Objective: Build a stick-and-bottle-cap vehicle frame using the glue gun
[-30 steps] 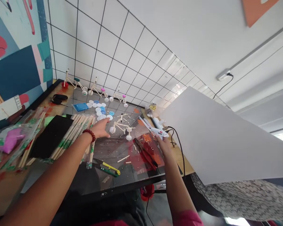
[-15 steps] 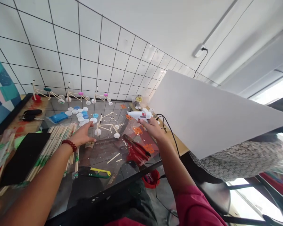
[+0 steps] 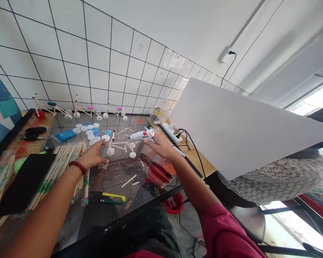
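Observation:
My right hand (image 3: 161, 146) is closed round a white glue gun (image 3: 142, 135), its nozzle pointing left toward a small stick-and-cap model (image 3: 121, 146) on the glass table (image 3: 118, 172). My left hand (image 3: 93, 154), with a red bead bracelet at the wrist, lies flat with fingers stretched out just left of the model, beside a bundle of wooden chopsticks (image 3: 61, 165). Several white and blue bottle caps (image 3: 93, 130) lie behind my left hand.
Three finished stick bicycles (image 3: 87, 109) stand along the tiled wall. A yellow utility knife (image 3: 111, 197), red pliers (image 3: 157, 166), a black sheet (image 3: 27, 179), a power strip (image 3: 172, 132) and a large white board (image 3: 237, 125) at right surround the work area.
My right hand has carried the glue gun left and lower, closer to the stick model. My left hand stays flat in nearly the same place.

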Available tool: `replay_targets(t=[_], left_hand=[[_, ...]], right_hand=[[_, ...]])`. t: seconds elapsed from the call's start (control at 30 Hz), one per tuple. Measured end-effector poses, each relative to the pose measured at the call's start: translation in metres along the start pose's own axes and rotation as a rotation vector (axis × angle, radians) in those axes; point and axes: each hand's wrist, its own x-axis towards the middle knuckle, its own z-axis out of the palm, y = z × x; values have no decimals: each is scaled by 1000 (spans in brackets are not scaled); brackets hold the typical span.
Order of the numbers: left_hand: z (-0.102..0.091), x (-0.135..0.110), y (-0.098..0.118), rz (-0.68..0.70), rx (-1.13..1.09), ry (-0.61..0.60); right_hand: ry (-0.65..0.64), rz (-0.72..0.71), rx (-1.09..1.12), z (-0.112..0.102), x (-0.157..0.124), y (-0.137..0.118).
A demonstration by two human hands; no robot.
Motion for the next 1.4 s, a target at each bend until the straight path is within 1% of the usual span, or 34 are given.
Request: replay_targets(t=[0.13, 0.27, 0.37, 0.57, 0.9, 1.0, 1.4], left_hand=[[0, -1, 2, -2, 1, 12], [0, -1, 3, 11, 31, 7], [0, -1, 3, -3, 45, -13], [0, 0, 1, -9, 68, -24], [1, 0, 0, -3, 34, -12], [1, -1, 1, -14, 34, -25], [-1, -2, 4, -51, 50, -37]], right_hand=[[-25, 17, -47, 7, 3, 3], [-1, 29, -79, 8, 7, 8], [8, 46, -78, 7, 8, 11], [23, 5, -144, 9, 10, 16], [7, 9, -111, 8, 11, 14], [5, 3, -101, 7, 11, 15], [33, -14, -101, 11, 11, 17]])
